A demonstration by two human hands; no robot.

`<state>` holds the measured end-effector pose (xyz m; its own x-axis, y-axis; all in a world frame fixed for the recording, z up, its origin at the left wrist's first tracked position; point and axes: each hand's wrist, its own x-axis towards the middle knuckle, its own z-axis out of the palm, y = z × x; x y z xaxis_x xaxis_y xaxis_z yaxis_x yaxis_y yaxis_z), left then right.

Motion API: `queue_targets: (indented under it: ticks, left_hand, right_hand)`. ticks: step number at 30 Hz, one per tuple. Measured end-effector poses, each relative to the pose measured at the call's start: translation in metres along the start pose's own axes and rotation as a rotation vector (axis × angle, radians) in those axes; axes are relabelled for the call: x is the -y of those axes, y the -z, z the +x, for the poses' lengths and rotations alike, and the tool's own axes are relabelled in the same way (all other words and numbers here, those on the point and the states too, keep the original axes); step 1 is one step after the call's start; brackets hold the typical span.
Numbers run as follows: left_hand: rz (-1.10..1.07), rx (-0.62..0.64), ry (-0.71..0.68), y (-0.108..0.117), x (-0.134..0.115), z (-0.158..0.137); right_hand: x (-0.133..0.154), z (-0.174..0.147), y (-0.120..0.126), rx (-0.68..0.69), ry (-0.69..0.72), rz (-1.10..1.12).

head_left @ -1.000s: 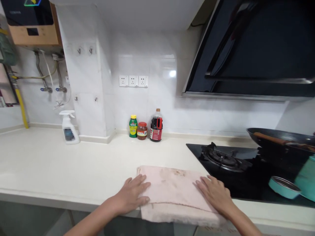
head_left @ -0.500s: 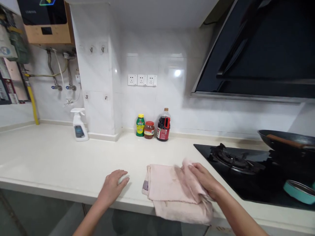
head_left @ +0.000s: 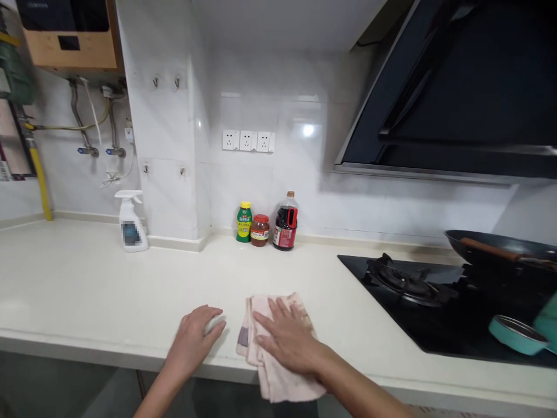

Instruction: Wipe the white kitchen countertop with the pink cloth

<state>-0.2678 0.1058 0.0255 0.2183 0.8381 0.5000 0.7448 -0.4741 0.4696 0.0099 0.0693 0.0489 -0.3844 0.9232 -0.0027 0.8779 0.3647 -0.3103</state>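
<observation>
A folded pale pink towel [head_left: 278, 380] lies on the white countertop near its front edge, with its lower part hanging over that edge. My right hand [head_left: 289, 337] rests flat on top of the towel, its fingers spread. A grey patch shows at the towel's left side. To the left, my left hand [head_left: 195, 337] hovers at the counter's front edge, apart from the towel. Its fingers are curved with a gap between them and the thumb, and I see nothing held there.
Against the back wall stand a green bottle [head_left: 244, 223], a red-lidded jar [head_left: 260, 231] and a dark sauce bottle [head_left: 285, 223]. A white spray bottle [head_left: 131, 226] is further left. On the right are a black gas hob [head_left: 404, 316], a wok [head_left: 491, 247] and a turquoise pan [head_left: 517, 337].
My right hand has folded the towel's right side over to the left and now lies flat on it. The towel looks narrower. My left hand has barely moved.
</observation>
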Motion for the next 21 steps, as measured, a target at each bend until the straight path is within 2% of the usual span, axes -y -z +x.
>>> queue_targets:
  ticks: [2, 5, 7, 11, 14, 16, 18, 21]
  left_hand:
    - [0.005, -0.011, -0.004, -0.002, 0.002, 0.0]
    - [0.021, -0.019, 0.002, -0.002, 0.005, 0.001]
    - [0.03, -0.03, 0.003, -0.002, 0.007, 0.002]
    - [0.031, -0.06, 0.0, -0.004, 0.012, 0.005]
    - [0.032, -0.067, 0.001, -0.004, 0.015, 0.009]
    - [0.04, -0.053, 0.013, -0.003, 0.015, 0.011]
    - [0.046, -0.048, 0.029, -0.003, 0.015, 0.012]
    - [0.041, -0.048, 0.034, -0.003, 0.016, 0.013]
  right_hand:
    - [0.002, 0.008, 0.005, 0.054, 0.088, -0.01]
    - [-0.028, 0.027, 0.021, 0.045, 0.123, -0.051]
    - [-0.066, 0.039, 0.032, 0.004, 0.047, -0.098]
    - [-0.154, 0.049, 0.052, -0.104, -0.229, -0.16]
    - [-0.207, 0.037, 0.066, -0.177, -0.433, -0.198]
    - [-0.23, 0.024, 0.072, -0.212, -0.537, -0.219]
    - [-0.24, 0.008, 0.074, -0.23, -0.59, -0.237]
    - [-0.234, -0.023, 0.066, -0.231, -0.594, -0.259]
